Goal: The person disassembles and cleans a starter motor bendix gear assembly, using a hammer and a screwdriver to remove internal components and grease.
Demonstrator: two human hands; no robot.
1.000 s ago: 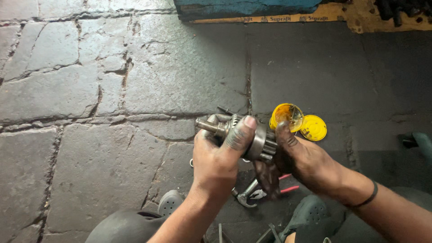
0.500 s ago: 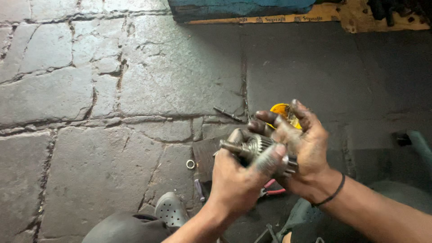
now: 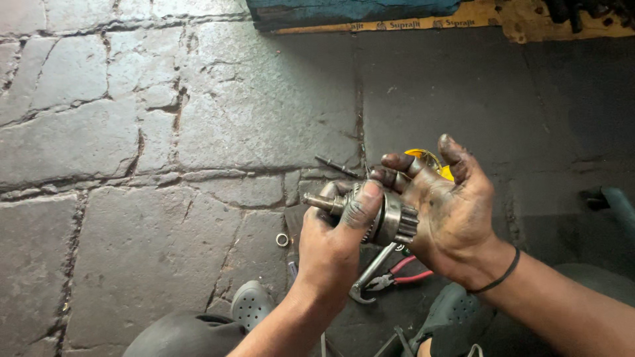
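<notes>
My left hand (image 3: 334,238) grips a greasy steel gear assembly (image 3: 390,221), a round drum with a toothed pinion at its right end and a short shaft sticking out to the left. My thumb lies across the drum. My right hand (image 3: 450,208) is beside the toothed end, palm toward me, fingers spread and blackened with grease, just touching the part. Behind the right hand's fingers a yellow round tin (image 3: 430,162) peeks out on the stone floor.
Red-handled pliers (image 3: 397,276) and a spanner (image 3: 370,274) lie on the floor under my hands. A small metal ring (image 3: 282,239) and a thin dark pin (image 3: 336,166) lie nearby. Grey clogs (image 3: 250,305) are at the bottom; a blue tarp (image 3: 350,10) is at the top.
My right hand let go of the assembly's right side and opened flat beside it. My left hand kept hold of the part and turned it slightly, so the pinion teeth now show.
</notes>
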